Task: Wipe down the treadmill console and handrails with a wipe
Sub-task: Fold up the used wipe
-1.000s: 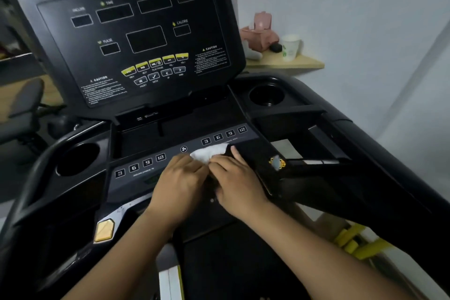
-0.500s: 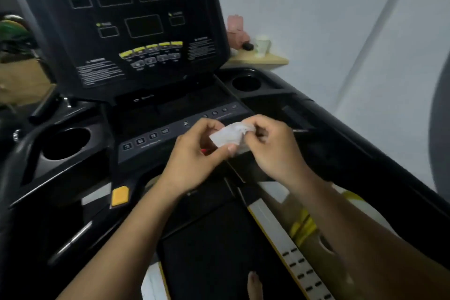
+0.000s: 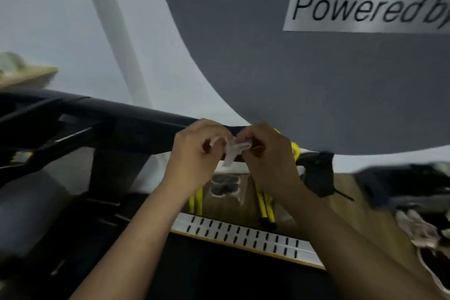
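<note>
While we're swinging right off the console, left hand (image 3: 194, 153) and right hand (image 3: 270, 156) are both pinching the crumpled wipe (image 3: 233, 150), lifted beside the handrail (image 3: 136, 117); probably refolding for rails.

White wipe (image 3: 233, 151), black handrail (image 3: 136, 117), white side rail (image 3: 243, 234) patterned with black slots.

Wipe (image 3: 233, 152): small, white, crumpled and twisted. Pinched at both ends, by left hand (image 3: 194, 153) and right hand (image 3: 267, 154), with a loose end hanging down. It sits just in front of the handrail (image 3: 136, 126); contact unclear. Handrail: broad, black, sloping gently down from the left edge and passing behind both hands.
</note>
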Action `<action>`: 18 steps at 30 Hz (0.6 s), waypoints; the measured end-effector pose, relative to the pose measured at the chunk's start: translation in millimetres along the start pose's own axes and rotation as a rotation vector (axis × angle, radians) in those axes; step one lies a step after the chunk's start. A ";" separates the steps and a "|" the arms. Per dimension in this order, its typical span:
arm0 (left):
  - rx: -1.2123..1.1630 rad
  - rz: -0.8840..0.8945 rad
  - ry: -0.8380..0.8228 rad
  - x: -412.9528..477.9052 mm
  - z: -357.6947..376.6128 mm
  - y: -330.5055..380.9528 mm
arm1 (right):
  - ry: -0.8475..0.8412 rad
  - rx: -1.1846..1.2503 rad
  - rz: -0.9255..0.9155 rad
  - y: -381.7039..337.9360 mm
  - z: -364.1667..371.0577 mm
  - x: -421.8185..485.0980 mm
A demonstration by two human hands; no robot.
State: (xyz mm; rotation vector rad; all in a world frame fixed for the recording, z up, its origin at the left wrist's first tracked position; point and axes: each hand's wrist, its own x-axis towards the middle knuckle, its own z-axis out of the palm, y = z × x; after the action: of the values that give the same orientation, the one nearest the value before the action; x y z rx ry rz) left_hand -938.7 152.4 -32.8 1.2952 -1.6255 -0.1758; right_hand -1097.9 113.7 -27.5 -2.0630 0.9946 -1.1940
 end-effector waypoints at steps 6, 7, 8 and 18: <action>0.025 0.159 -0.068 32.1 173.1 59.8 | 0.106 -0.225 -0.068 114.2 -149.2 -26.9; 0.006 0.157 -0.070 35.4 201.9 69.8 | 0.114 -0.252 -0.056 132.0 -172.5 -31.6; -0.007 0.155 -0.081 37.3 227.7 78.6 | 0.115 -0.278 -0.039 147.9 -193.4 -36.6; 0.097 0.261 -0.451 37.4 409.9 83.8 | -0.085 -0.441 0.187 286.7 -297.5 -89.0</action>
State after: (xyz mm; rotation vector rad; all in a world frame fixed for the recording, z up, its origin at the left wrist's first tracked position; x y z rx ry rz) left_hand -1300.1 -24.0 -154.5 1.1532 -2.1935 -0.2436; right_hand -1483.8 -6.5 -150.9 -2.2603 1.4771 -0.8376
